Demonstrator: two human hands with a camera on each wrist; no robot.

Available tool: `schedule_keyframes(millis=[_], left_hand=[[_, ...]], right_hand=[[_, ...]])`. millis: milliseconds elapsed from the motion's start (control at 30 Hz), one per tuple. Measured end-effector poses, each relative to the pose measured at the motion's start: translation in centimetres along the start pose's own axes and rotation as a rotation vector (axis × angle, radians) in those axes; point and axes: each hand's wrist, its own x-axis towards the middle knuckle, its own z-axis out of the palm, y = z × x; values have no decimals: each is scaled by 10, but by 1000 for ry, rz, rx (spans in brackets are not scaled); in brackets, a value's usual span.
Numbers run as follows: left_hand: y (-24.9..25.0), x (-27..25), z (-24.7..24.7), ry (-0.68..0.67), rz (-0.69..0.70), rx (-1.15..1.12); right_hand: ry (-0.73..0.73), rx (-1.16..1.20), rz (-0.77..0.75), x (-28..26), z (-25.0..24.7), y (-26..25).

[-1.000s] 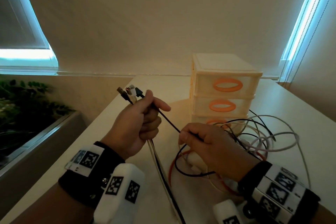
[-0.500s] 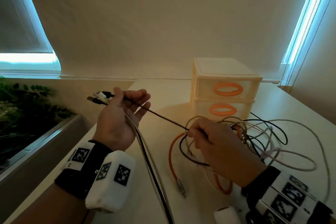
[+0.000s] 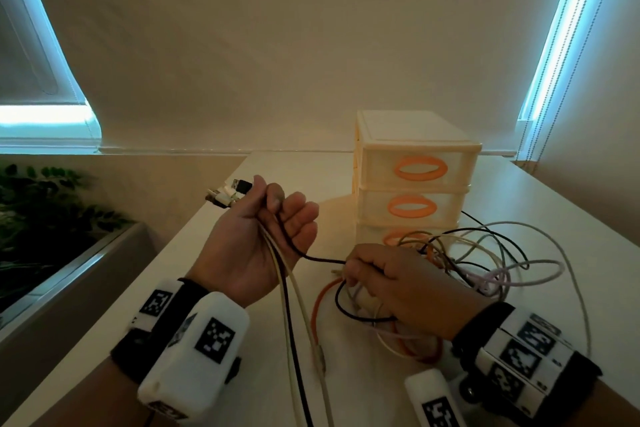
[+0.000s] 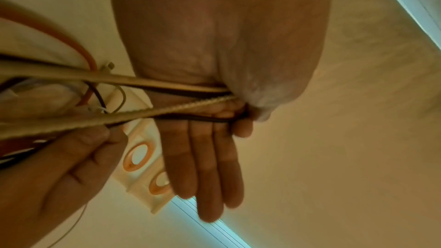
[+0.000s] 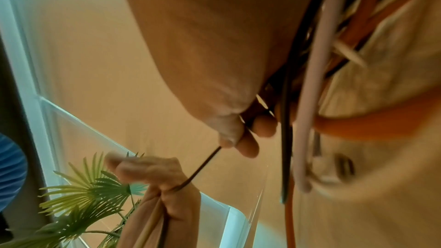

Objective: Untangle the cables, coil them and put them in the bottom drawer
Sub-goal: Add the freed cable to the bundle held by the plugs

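Observation:
My left hand (image 3: 273, 218) is raised over the white table, palm up. Its thumb pins the plug ends (image 3: 228, 193) of several cables against the palm; in the left wrist view the other fingers (image 4: 210, 167) lie straight. A black cable (image 3: 318, 258) runs from it to my right hand (image 3: 349, 270), which pinches it just above the tangle of cables (image 3: 491, 263). In the right wrist view, thumb and fingertips (image 5: 248, 150) close on that black cable (image 5: 203, 165). The tangle lies in front of the cream drawer unit (image 3: 415, 156), whose bottom drawer (image 3: 370, 236) is shut and partly hidden.
An orange cable (image 3: 316, 305) loops on the table (image 3: 571, 236) under my right hand. White and black strands (image 3: 294, 340) hang from the left hand toward me. A planter with green leaves (image 3: 52, 218) stands below the table's left edge. Blinds cover the windows.
My left hand swung out to the left, drawing the black cable taut, then came back toward the right hand, and the cable sags. The right hand stayed at the tangle.

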Motion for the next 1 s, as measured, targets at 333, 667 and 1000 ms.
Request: schedule_keyframes(millis=[333, 667, 1000], left_hand=[[-19, -14, 5, -328, -378, 721], [-27, -5, 1, 87, 139, 1185], [-45, 0, -3, -138, -82, 1498]], right_hand=[[226, -307, -183, 2, -21, -11], [129, -74, -82, -9, -19, 1], [298, -206, -155, -31, -64, 23]])
